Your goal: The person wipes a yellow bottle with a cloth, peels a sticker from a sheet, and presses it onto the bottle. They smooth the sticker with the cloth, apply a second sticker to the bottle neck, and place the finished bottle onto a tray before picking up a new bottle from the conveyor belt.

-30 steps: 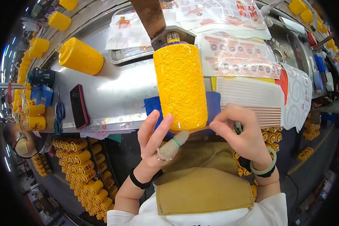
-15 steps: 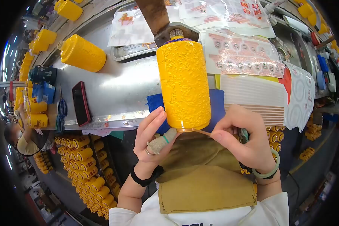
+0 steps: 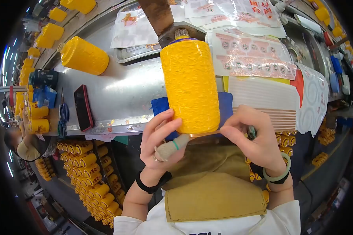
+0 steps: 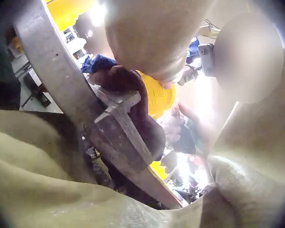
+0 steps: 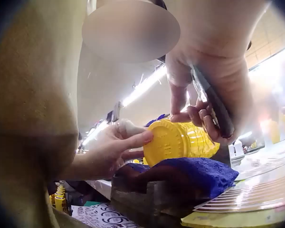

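The steel counter [image 3: 121, 94] runs away ahead of both hands, its far edge lost to the curve of the head view. On it, just beyond the fingertips, lies the yellow bottle [image 3: 190, 86] on its side. Its base is turned towards the person, its body is blurred, and its neck is tucked into a brown metal bracket [image 3: 164, 23] that hides the mouth. A blue cloth [image 3: 160, 106] lies under the bottle, mostly covered, and shows only between the hands and the glass. Striped sticker sheets [image 3: 262, 98] lie just past the right hand [image 3: 255, 143], partly under it. The left hand [image 3: 159, 139] is open, with straight fingers laid against the bottle's side by the base. Its thumb, in a grey fabric cot [image 3: 169, 149], is pressed under the rim. The right hand's forefinger and thumb meet at the other side of the base, and its remaining fingers are curled round a slim dark tool [image 5: 213, 107] whose tip is hidden in the palm. A thin gold strip [image 3: 208, 134] follows the base rim to those fingertips, but I cannot tell whether they grip it. The left wrist view is largely blocked by apron and counter edge.
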### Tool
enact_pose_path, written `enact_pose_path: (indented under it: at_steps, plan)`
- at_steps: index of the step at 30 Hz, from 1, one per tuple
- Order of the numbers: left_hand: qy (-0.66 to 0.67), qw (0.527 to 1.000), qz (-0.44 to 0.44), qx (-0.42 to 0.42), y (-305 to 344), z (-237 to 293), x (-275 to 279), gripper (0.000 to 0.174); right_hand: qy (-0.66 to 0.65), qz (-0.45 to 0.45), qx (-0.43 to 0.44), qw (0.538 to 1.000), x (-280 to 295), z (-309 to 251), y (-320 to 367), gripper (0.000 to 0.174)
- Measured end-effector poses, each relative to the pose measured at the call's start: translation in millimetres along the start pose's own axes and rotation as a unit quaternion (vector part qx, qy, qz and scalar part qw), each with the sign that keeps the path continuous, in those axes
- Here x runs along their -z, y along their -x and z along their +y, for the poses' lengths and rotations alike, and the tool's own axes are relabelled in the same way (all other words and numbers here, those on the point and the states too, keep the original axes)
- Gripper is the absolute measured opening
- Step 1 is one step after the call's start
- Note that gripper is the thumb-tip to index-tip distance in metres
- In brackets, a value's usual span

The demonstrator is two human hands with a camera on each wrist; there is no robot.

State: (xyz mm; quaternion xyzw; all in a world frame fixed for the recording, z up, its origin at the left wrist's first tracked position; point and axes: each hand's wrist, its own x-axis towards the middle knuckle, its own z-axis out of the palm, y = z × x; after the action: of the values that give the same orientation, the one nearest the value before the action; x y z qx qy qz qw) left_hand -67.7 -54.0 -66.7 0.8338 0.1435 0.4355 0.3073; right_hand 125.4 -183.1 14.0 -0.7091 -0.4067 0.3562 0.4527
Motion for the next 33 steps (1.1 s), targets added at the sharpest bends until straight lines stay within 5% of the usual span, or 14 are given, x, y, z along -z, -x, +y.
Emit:
enact_pose_path:
  at_steps: [1,16,33]
  plan:
    - [0.018,0.998,0.05,0.037,2,0,-4,0.035,-0.001,-0.002,0.006,1.0,-2,0,0,0.011]
    - [-0.033,0.998,0.046,-0.014,10,-8,0,0.046,-0.016,-0.031,0.063,0.997,1,-18,1,0.009]
    - [-0.075,0.997,0.004,-0.036,17,-3,8,0.045,0.002,-0.002,-0.006,1.0,2,10,0,0.013]
